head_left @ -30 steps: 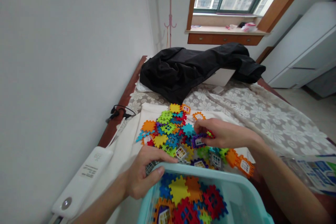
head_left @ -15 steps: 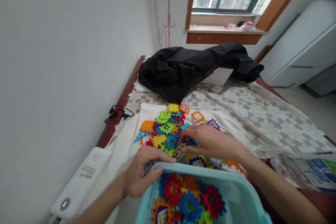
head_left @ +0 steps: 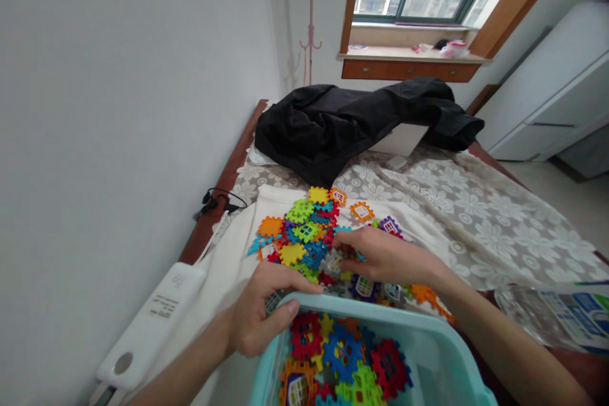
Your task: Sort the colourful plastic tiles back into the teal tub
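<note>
A heap of colourful interlocking plastic tiles (head_left: 304,231) lies on a cream cloth (head_left: 228,266) on the bed. My left hand (head_left: 264,317) grips the near-left rim of a light blue plastic tub (head_left: 428,355) that holds more tiles (head_left: 342,358), thumb over the edge. My right hand (head_left: 380,257) reaches into the heap, its fingers curled round a pale grey tile (head_left: 334,262) among the pieces.
A black jacket (head_left: 352,120) lies across the far part of the bed. A white power bank (head_left: 152,323) rests at the left edge, with a black cable (head_left: 219,200) beyond it. A clear plastic bag (head_left: 556,317) sits at right. White drawers (head_left: 556,95) stand beside the window.
My right hand moved left from the purple tile into the middle of the heap and closed round a grey tile. The tiles in the tub shifted. My left hand stayed on the rim.
</note>
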{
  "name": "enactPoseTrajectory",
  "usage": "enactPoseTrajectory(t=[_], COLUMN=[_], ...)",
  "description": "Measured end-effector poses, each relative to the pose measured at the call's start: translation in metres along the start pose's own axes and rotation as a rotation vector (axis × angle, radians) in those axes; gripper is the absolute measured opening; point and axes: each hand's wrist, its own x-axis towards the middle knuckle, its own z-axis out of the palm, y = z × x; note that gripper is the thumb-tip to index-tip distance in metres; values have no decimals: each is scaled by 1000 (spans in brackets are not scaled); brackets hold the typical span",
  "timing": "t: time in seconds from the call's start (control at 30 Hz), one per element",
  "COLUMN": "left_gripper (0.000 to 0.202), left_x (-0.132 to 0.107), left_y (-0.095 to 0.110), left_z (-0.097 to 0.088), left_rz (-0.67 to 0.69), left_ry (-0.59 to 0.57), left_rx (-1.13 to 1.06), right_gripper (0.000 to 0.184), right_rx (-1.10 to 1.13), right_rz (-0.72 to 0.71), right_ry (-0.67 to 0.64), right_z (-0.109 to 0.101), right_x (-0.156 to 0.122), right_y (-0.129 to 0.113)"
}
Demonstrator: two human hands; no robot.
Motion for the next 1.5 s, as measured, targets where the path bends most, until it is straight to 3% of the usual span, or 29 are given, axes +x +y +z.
enactPoseTrajectory(t=[0.17, 0.37, 0.7, 0.83, 0.93, 1.0, 1.1, 1.2, 1.3, 1.4, 1.5], left_gripper=[35, 37, 34, 35, 35, 35, 35, 34, 31, 30, 34], left_x=[-2, -5, -7, -6, -6, -5, -3, -3, -4, -5, -5], left_y=[2, -2, -1, 1, 0, 0, 0, 1, 0, -1, -2], left_z=[1, 1, 2, 0, 0, 0, 1, 2, 2, 2, 2], left_rz=[-48, -37, -51, -80, -84, -73, -56, -102, -140, -146, -131], left_ry=[23, -4, 15, -11, -9, 2, 10, 6, 25, 36, 9], left_rx=[0, 7, 20, 26, 30, 25, 9, -1, 18, 23, 5], right_gripper=[21, 19, 38, 43, 30, 25, 25, 26, 37, 51, 31], right_rx=[201, 188, 350, 407, 325, 277, 301, 375, 359, 314, 198], right_rz=[-14, -21, -26, -74, -144, -155, -88, -87, -194, -258, -161], right_ry=[229, 197, 126, 64, 2, 57, 255, 356, 189, 1, 70], right_z=[8, 36, 40, 30, 14, 0, -24, -45, -57, -58, -48], right_x=[11, 25, 22, 20, 17, 11, -5, -32, -57, -64, -49], right_y=[6, 7, 3, 0, 3, 9, 12, -3, -31, -48, -37])
